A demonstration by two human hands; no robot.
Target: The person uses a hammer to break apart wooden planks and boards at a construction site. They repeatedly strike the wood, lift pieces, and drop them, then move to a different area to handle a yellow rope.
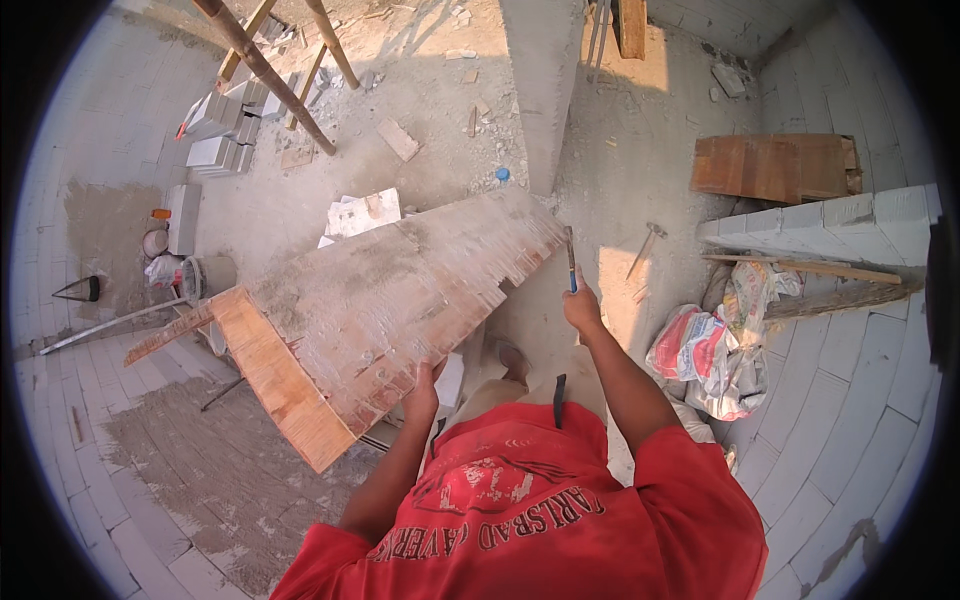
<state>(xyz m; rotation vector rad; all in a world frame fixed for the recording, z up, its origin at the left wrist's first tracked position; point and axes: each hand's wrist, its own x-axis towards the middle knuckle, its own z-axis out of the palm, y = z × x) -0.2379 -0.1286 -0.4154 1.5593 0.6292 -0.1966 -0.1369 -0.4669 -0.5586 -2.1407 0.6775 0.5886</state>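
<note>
My left hand (422, 390) is closed on the near edge of a large worn plywood sheet (400, 290), which slants across in front of me. Its surface is grey and scuffed, and its right-hand edge is ragged. A cleaner orange-brown plywood strip (280, 375) runs along its left end; whether the two are joined I cannot tell. In my right hand (582, 308) is a blue-handled hand tool (572, 262) with a dark metal end, pointing away from me beside the sheet's right corner. Its exact kind is unclear.
A hammer-like tool (646, 248) lies on the floor to the right. White sacks (715, 350) and a low block wall (820, 228) stand beyond it. Bamboo poles (265, 75), pale blocks (220, 155) and a bucket (210, 275) are at left. A concrete column (543, 90) rises ahead.
</note>
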